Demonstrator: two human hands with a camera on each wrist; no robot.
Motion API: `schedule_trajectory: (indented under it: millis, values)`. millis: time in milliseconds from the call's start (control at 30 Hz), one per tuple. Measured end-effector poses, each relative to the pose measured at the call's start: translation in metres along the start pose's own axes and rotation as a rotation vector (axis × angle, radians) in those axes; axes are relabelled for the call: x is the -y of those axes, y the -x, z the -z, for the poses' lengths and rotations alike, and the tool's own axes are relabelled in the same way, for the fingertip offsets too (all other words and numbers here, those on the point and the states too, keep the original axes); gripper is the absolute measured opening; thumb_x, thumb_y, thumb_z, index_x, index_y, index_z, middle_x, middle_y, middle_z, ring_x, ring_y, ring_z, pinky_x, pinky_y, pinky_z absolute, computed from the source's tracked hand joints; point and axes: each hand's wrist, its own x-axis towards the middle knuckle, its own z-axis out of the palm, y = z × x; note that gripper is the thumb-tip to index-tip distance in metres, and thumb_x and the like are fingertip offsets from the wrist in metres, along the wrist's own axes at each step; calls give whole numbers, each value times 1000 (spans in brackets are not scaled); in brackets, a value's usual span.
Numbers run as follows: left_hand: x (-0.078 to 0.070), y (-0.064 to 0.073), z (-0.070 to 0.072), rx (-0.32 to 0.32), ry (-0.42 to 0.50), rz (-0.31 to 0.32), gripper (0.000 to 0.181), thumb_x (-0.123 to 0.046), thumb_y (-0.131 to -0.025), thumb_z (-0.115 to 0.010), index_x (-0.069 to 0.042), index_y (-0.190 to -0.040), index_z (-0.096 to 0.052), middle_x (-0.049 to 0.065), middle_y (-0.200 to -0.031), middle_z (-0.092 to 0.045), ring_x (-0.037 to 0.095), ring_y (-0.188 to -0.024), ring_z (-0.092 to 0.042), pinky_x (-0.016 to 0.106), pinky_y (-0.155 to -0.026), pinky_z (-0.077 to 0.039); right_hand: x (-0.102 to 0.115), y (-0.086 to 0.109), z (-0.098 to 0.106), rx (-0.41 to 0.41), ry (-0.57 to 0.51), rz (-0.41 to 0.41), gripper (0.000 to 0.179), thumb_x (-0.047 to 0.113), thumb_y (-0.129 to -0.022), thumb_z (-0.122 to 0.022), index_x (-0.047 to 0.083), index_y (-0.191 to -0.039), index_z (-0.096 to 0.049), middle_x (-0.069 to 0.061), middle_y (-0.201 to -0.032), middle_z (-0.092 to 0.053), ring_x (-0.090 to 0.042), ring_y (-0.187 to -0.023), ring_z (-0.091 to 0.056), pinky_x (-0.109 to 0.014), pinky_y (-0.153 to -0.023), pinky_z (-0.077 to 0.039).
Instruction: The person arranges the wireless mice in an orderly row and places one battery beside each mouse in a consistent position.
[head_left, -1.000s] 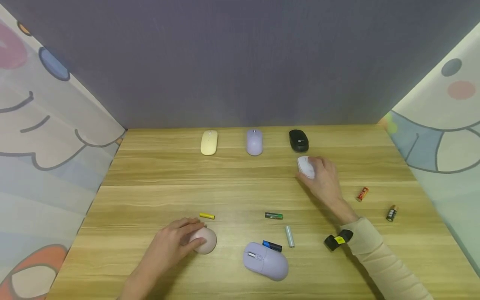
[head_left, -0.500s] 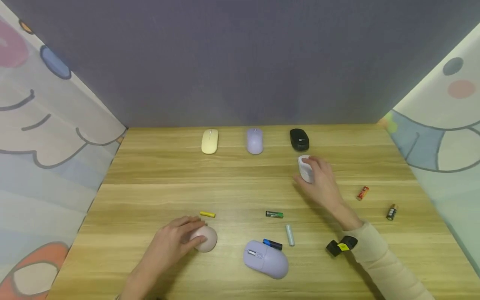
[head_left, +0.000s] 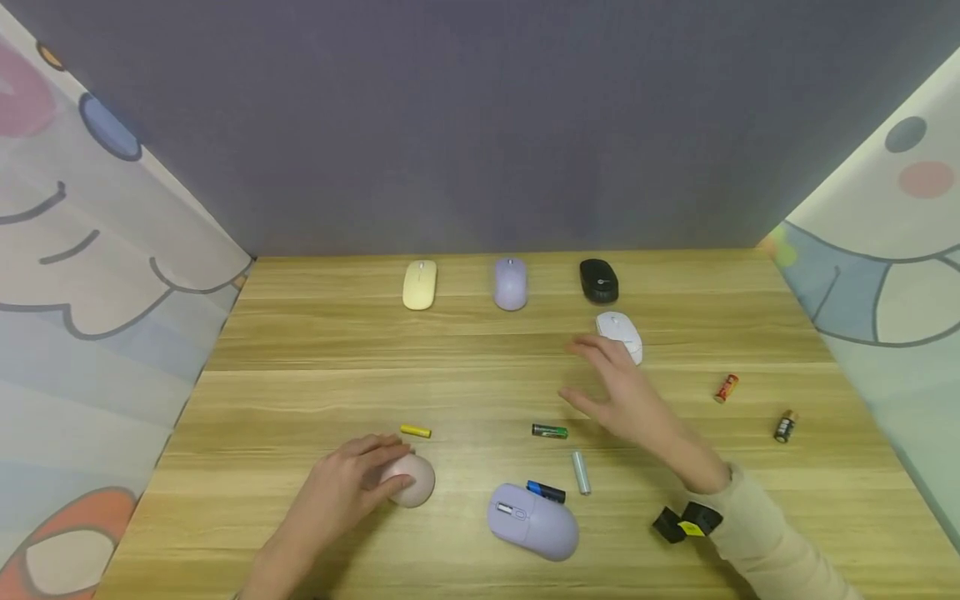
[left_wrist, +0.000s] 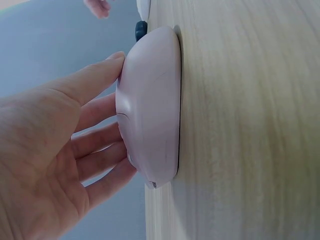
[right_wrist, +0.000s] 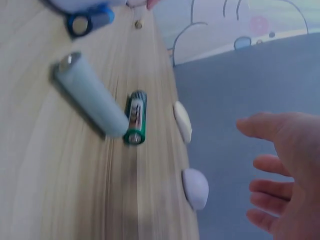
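My left hand (head_left: pixel 341 483) holds a pale pink computer mouse (head_left: pixel 414 482) on the table, thumb on one side and fingers on the other. In the left wrist view, the thumb and fingertips meet the upper shell of this mouse (left_wrist: pixel 152 105), whose base lies against the wood. Free of any object, my right hand (head_left: pixel 626 400) hovers over the table with fingers spread. Just beyond it lies a white mouse (head_left: pixel 621 333), partly covered by the hand. A green-and-black battery (head_left: pixel 550 432) and a pale blue battery (head_left: pixel 581 473) lie to the left of the right forearm.
Yellow (head_left: pixel 420 285), lilac (head_left: pixel 511 284) and black (head_left: pixel 599 281) mice line the back edge. A larger lilac mouse (head_left: pixel 534 522) lies in front beside a blue-and-black battery (head_left: pixel 546 492). A yellow battery (head_left: pixel 416 431), red battery (head_left: pixel 726 388) and black-and-gold battery (head_left: pixel 785 426) lie around.
My right hand has let go of the white mouse and moved left and toward me, leaving the mouse near the black one. The left hand has stayed on the pink mouse.
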Motion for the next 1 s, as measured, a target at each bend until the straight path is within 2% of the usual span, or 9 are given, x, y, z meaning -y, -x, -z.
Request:
schedule_trajectory:
  millis: [300,533,700,1000]
  values:
    - [0,0,0,5,3,6,37,-36,-78,-89,-19,-111,-81,3,-116,-77,31,-107,-74,49,-87,-62,23,5,0,148,-20,65,60,24,-87,-84,5,-138,-59,-16,-142,-57,-34,-130,-53,-55,-107,-49]
    - [1,0,0,8,4,8,38,-35,-78,-89,-18,-110,-82,3,-115,-77,29,-106,-74,47,-86,-62,39,16,-5,237,-27,173,57,36,-93,-77,8,-140,-59,-8,-145,-56,-25,-129,-54,-45,-102,-54]
    - [1,1,-1,3,-1,7,37,-35,-78,-89,-19,-110,-82,2,-115,-77,29,-107,-74,47,-86,-63,45,27,-11,274,-37,225,58,42,-95,-75,12,-141,-58,-4,-146,-54,-20,-132,-52,-42,-104,-53]
    - [-1,0,2,16,-3,27,36,-38,-80,-87,-23,-112,-81,-1,-117,-76,25,-107,-74,46,-87,-62,53,32,-20,312,-60,308,58,40,-92,-78,13,-140,-59,-2,-144,-56,-16,-132,-52,-40,-106,-51]
